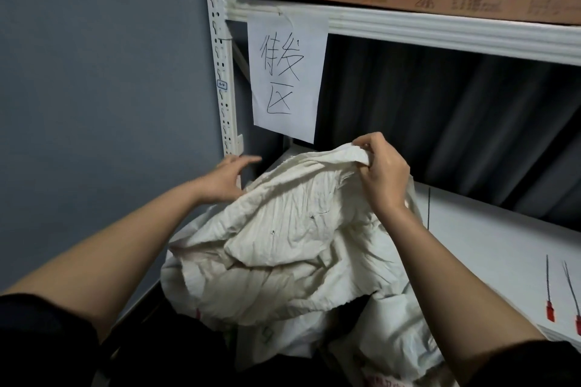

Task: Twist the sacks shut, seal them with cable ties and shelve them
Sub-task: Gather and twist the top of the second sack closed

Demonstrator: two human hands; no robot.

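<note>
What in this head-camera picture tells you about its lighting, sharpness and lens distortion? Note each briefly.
Head view: dim, soft light with no glare; the curtain behind the shelving falls into deep shadow. Head view: the shelf beam bows and tilts, a wide-angle effect. Head view: the left hand has blurred fingertips; the right hand gripping the sack is sharper. Head view: the paper sign reads clearly.

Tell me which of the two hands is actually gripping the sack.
The right hand: its fingers pinch the bunched top edge of the white sack. The left hand is spread open by the sack's left side, holding nothing.
</note>
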